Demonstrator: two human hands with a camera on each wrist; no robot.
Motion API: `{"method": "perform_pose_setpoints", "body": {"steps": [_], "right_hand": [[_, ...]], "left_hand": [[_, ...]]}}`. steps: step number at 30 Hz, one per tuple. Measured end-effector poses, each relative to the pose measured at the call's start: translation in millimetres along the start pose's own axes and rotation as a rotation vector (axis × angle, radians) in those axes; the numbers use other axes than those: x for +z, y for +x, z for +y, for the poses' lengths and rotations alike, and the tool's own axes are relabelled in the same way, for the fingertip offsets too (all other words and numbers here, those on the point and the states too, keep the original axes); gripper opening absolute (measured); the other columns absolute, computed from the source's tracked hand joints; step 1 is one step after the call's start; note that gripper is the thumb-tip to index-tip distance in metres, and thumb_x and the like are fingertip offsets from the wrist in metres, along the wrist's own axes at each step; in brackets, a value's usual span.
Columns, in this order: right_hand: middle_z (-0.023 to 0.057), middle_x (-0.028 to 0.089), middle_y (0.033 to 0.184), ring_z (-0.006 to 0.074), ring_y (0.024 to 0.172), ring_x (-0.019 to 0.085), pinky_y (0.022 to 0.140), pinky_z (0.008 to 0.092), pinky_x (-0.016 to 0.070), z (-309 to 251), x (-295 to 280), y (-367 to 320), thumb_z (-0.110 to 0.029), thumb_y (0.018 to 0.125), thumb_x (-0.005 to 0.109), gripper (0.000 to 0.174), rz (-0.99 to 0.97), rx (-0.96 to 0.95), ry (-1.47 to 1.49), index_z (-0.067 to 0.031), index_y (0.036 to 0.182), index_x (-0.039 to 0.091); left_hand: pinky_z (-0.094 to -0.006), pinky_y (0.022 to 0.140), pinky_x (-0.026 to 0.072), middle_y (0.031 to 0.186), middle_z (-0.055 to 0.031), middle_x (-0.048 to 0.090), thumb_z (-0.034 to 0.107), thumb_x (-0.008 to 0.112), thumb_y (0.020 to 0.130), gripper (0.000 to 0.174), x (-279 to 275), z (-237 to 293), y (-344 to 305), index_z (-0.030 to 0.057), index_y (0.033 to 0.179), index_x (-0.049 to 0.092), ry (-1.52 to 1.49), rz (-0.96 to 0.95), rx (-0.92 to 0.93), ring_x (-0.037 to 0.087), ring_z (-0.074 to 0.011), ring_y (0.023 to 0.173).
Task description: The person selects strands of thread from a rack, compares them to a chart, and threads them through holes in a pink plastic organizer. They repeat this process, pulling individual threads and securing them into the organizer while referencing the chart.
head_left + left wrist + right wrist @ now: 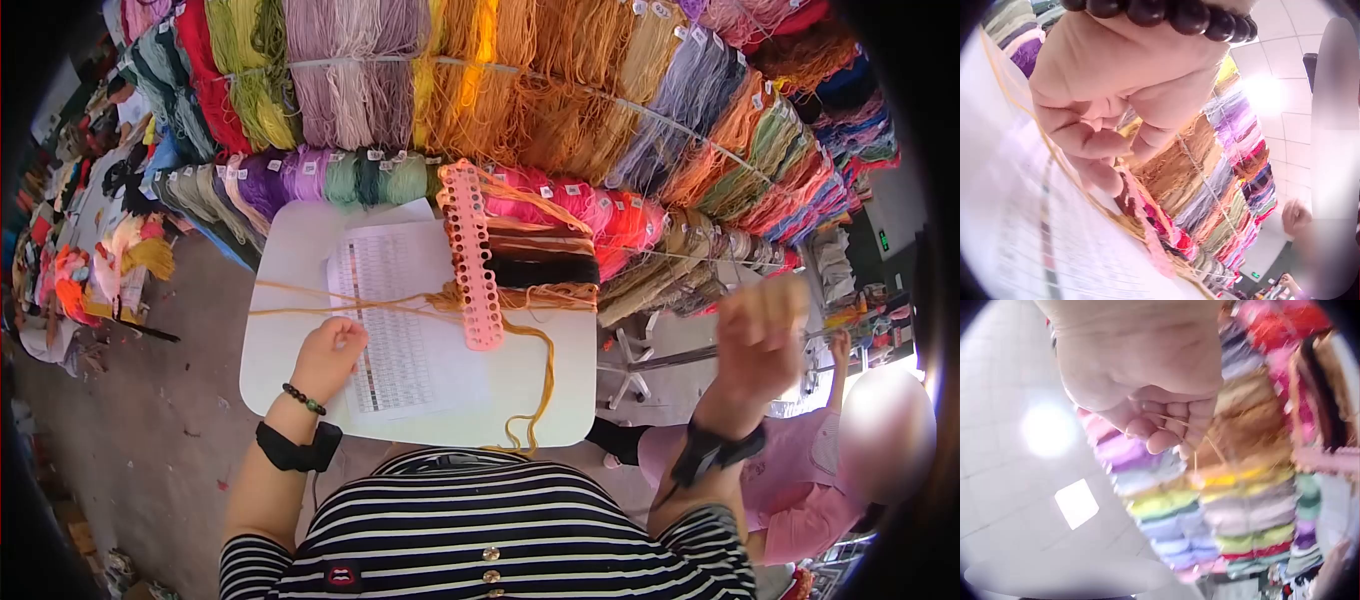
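My left hand [330, 358] hovers over a printed sheet [400, 370], its fingers loosely curled with nothing seen between them. Close beside it, tan threads [290, 287] stretch leftward from a pink thread organizer card [480, 320] with holes along both edges. Brown, orange and black thread hanks [545, 272] hang from the card. Raised off to the right is my right hand [762, 335], blurred in the head view. Its curled fingers grip a thin yellow-tan thread [1217, 449], whose strands cross the fingers and trail below them in the right wrist view.
A white table [540, 425] carries the sheet and card; a golden strand [549, 370] drapes to its front edge. Racks of colored thread hanks [560, 100] rise behind. At right, a person in pink [800, 480] is close to my right arm. A chair base [628, 360] stands beyond the table.
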State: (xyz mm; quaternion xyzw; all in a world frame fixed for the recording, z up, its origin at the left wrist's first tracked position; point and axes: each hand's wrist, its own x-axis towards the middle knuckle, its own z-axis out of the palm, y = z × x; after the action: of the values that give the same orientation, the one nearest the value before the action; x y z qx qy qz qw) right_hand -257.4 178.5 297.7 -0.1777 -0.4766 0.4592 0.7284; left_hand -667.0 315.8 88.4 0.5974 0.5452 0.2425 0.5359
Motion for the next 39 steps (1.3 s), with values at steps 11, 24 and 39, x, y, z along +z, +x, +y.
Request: {"method": "perform_pose_setpoints", "body": {"steps": [11,24,39], "right_hand": [[0.0081,0.061,0.1,0.0179,0.092,0.057,0.078,0.0291,0.0463,-137,-107,-167,-0.01,0.092,0.053,0.016,0.968,-0.168,-1.864,0.0038,0.097,0.059],[0.006,0.065,0.072,0.0096,0.059,0.056,0.056,0.0264,0.0466,237,-38,-45,-0.022,0.092,0.061,0.025,-0.171,0.808,-0.946,0.002,0.096,0.069],[0.0029,0.062,0.068,0.0085,0.058,0.056,0.055,0.0238,0.0469,260,-56,-43,-0.025,0.096,0.057,0.031,-0.073,1.017,-0.742,0.0021,0.083,0.064]], "left_hand": [[-0.0294,0.075,0.051,0.112,-0.0026,0.062,0.025,0.057,0.094,0.025,87,42,23,0.008,0.112,0.056,-0.287,-0.403,-0.281,0.062,-0.0137,0.094],[-0.0304,0.079,0.0493,0.113,-0.0019,0.061,0.026,0.056,0.093,0.029,112,42,27,0.0113,0.118,0.052,-0.452,-0.217,-0.328,0.058,-0.0127,0.096],[-0.0246,0.061,0.0515,0.092,-0.0066,0.063,0.001,0.058,0.085,0.042,137,35,45,0.0007,0.125,0.044,-0.292,-0.118,-0.03,0.062,-0.0128,0.075]]}}
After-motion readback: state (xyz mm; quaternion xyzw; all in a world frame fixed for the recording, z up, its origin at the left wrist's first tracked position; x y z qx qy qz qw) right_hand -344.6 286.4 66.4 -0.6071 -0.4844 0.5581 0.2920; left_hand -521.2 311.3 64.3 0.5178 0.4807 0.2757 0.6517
